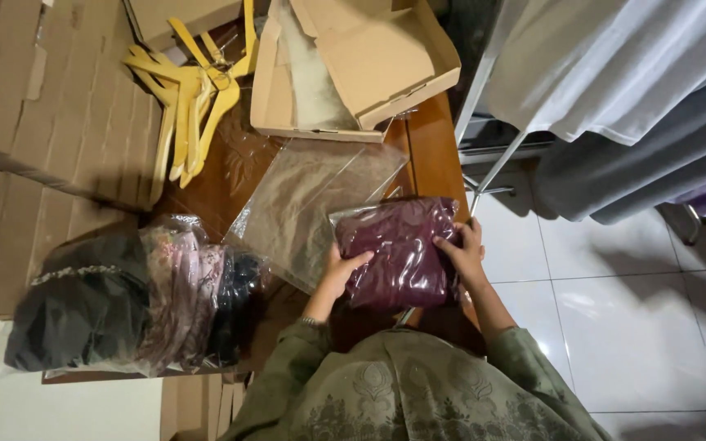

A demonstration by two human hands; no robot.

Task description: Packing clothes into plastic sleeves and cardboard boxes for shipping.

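A: Left of the grip?
B: Pile of bagged dark clothes (124, 298); wooden hangers (194, 90) and open cardboard box (353, 65) beyond it.

A: Grip itself?
B: Left hand (338, 273) pinches the maroon bagged garment (399, 251) at its left edge; right hand (463, 255) clamps the right edge. Garment sits between both hands, partly over an empty clear bag (304, 204).

A: Right?
B: Hanging grey fabric (647, 155).

Your bagged garment (398, 249) lies just right of the empty bag (304, 204); the open box (353, 65) sits behind it, the bagged stack (132, 298) farther left.
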